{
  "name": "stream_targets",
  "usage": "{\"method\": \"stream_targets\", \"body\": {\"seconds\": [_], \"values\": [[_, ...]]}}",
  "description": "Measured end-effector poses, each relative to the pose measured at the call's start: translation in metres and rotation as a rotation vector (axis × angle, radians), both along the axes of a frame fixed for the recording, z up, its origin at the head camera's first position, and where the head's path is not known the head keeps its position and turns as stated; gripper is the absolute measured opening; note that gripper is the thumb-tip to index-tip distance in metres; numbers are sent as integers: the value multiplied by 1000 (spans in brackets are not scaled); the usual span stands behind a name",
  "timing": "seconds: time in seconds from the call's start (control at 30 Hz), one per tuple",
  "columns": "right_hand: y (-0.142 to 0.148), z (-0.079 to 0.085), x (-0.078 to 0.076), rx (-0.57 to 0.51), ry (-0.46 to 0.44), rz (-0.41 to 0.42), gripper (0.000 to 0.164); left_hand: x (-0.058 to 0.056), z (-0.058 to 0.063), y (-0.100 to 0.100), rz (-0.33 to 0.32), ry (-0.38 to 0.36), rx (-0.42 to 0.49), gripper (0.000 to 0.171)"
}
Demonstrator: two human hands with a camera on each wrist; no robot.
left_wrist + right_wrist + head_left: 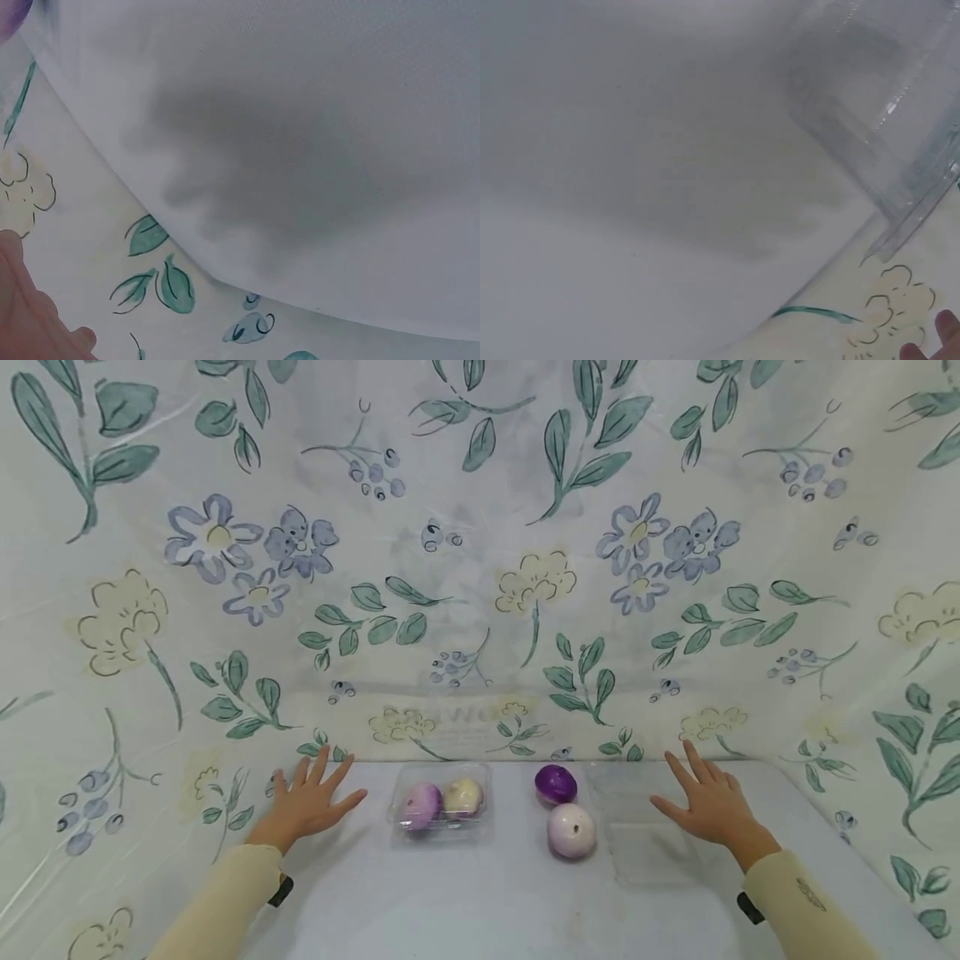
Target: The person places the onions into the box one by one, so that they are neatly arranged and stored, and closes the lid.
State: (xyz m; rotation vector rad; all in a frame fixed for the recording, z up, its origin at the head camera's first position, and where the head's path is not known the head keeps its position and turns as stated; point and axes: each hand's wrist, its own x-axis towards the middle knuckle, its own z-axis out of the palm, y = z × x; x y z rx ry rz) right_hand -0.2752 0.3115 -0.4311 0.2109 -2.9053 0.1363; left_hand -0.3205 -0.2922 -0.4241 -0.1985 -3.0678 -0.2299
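My left hand [306, 806] is held over the left side of the table, fingers straight and spread, holding nothing. Beside it sits a lidded clear plastic box [442, 837] with a pinkish-purple onion [422, 804] and a pale yellow onion [462, 797] inside. In the middle, a dark purple onion [556, 785] lies just behind a pale pink-white onion [572, 831]. To their right is a clear plastic container [651, 857] with nothing inside. My right hand [711, 806] is spread over its right side, also holding nothing.
The white table [465, 902] ends at a back edge against a floral-patterned curtain [465, 635], which also hangs along both sides. In the left wrist view, a hand's shadow [255, 165] falls on the tabletop.
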Motion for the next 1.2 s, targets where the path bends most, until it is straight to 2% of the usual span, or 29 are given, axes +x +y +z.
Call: {"method": "stream_targets", "body": {"seconds": [0.3,0.5,0.67,0.9,1.2], "values": [[7,-7,2,-19,-32,-55,89,-2,-4,-6,-4,64,-5,87],[18,-13,6,0,-22,-65,89,-8,-10,-6,2,63,-23,86],[25,-16,9,-10,-29,-59,89,-9,-10,-4,4,63,-16,84],[26,-17,12,-21,-24,-47,88,-9,0,2,-6,95,-16,88],[12,-21,21,-56,14,22,84,-10,13,7,-21,117,-32,88]]}}
